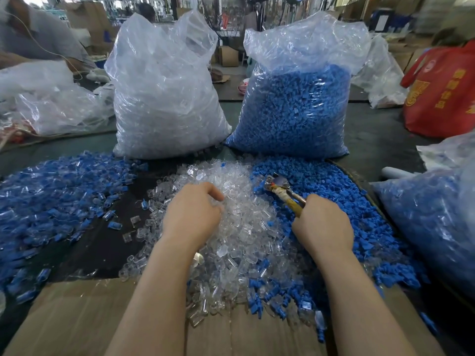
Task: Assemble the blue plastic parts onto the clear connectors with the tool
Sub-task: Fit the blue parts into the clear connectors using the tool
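Two hands low over the table (97,247), left hand (192,214) curled into the clear connectors (239,227) at center, right hand (322,223) gripping the tool (282,190), its head at 12 o'clock on the blue parts (334,191), bags behind.

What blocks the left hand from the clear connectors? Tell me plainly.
Nothing visible does. The left hand lies, fingers curled, right on the loose heap of clear plastic connectors. The right hand grips the yellow-handled metal tool off to the side, over the pile of blue plastic parts.
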Available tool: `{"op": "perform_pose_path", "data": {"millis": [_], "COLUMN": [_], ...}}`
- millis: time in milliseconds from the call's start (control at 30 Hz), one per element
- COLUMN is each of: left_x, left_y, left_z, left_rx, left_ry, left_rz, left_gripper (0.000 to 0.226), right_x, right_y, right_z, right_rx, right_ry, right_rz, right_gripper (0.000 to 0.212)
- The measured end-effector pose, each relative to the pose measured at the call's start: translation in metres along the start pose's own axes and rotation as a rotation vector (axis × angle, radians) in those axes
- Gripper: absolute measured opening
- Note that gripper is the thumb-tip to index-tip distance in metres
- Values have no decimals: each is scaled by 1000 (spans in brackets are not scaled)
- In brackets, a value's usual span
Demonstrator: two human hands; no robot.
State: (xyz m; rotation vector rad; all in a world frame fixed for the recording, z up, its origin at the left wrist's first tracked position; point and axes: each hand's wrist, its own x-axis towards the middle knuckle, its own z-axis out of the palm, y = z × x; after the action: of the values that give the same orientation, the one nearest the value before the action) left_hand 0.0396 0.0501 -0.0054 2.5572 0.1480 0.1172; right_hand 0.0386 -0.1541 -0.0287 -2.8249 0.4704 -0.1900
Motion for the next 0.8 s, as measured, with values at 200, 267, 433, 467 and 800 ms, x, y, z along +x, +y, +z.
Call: {"op": "perform_pose_path", "data": {"millis": [200,267,433,467,800], "left_x": [0,0,2,3,-2], "left_y": [2,3,5,5,18], "left_z": [1,1,8,10,4], "left_rx": [-58,-113,-145,-134,-546], "left_ry": [41,47,13,6,83], "left_rz": [-12,-7,13,16,38], "left_gripper": [7,10,9,9,10], "right_x": [3,4,5,5,2], "right_y": [1,-2,-5,-5,-3], "right_z": [3,3,2,2,1], "right_rx": [102,144,195,192,84], "right_ry": [53,80,70,48,-12], "right_rz": [-15,-44,-76,-77,-132], "right_gripper": [17,25,30,29,26]}}
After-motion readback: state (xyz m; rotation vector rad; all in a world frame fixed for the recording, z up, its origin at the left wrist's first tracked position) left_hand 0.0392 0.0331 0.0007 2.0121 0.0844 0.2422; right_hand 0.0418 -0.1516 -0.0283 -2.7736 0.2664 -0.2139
